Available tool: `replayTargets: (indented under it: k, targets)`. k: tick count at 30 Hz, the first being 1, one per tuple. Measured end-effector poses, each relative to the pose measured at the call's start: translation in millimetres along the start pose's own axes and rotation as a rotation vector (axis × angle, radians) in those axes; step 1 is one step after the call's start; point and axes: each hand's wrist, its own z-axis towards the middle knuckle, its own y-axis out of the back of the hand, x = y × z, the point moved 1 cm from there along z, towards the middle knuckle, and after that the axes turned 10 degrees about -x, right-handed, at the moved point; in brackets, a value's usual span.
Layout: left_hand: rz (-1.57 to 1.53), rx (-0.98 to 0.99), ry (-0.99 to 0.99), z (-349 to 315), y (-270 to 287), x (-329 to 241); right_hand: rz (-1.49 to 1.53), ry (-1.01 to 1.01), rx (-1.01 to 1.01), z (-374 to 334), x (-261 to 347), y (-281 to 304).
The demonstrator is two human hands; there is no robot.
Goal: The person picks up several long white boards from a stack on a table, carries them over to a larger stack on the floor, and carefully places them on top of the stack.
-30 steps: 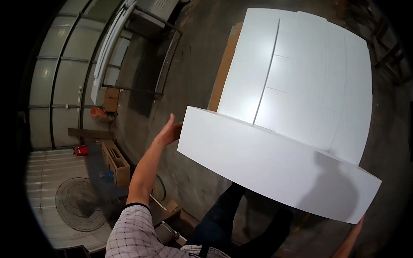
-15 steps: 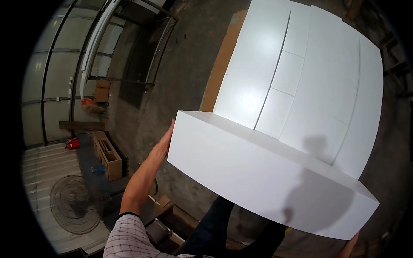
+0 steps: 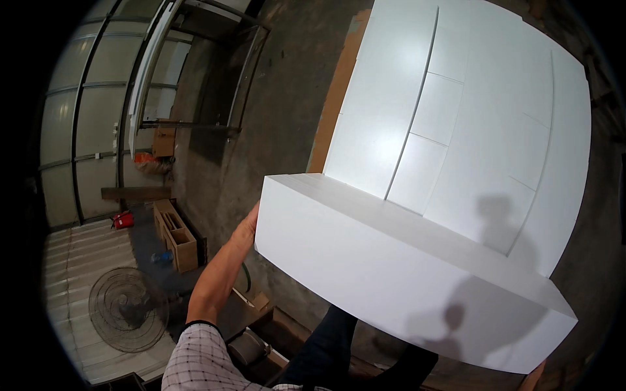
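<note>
A long white rectangular stack of boards (image 3: 391, 267) spans the space in front of my body, with faint lines along its upper side. My left hand (image 3: 248, 227) presses against its left end, the fingers mostly hidden behind it. At the lower right corner, only a sliver of my right hand (image 3: 536, 376) shows against the other end. Just beyond lies a broad layer of white panels (image 3: 482, 124) in several lengths, with narrow gaps between them. From this view I cannot tell whether the held stack touches that layer.
Brown cardboard (image 3: 336, 98) sticks out along the left side of the panel layer. Farther left are a metal frame (image 3: 238, 85), a wooden box with compartments (image 3: 176, 238), a red object (image 3: 122, 220) and a round wire fan (image 3: 127, 309). Concrete floor (image 3: 287, 78) runs between.
The stack sits slightly lower in the picture, with both hands still at its ends. The background has shifted a little to the right as the view moved.
</note>
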Motion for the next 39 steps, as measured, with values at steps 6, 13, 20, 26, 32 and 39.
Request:
replayTargets:
  k: [6, 13, 20, 26, 32, 39]
  targets:
    - [0.014, -0.014, -0.023, -0.2, 7.8, 2.9, -0.026, 0.002, 0.012, 11.0, 5.4, -5.7]
    - [0.026, -0.025, -0.037, 3.9, 13.8, 5.1, -0.047, 0.004, 0.021, 24.1, 11.4, -8.5]
    - [0.084, -0.057, -0.047, 8.4, 17.9, 3.1, -0.054, 0.016, 0.037, 34.5, 20.3, -12.1]
    - [0.118, -0.085, -0.058, 2.2, 14.9, 1.0, -0.062, 0.035, 0.056, 38.8, 28.5, -14.8]
    - [0.109, -0.026, -0.046, -1.3, 2.2, -2.2, -0.068, 0.056, 0.059, 41.1, 31.8, -14.0]
    - [0.08, -0.007, -0.093, 2.4, 13.7, 4.4, -0.083, 0.074, 0.064, 55.6, 35.3, -10.2]
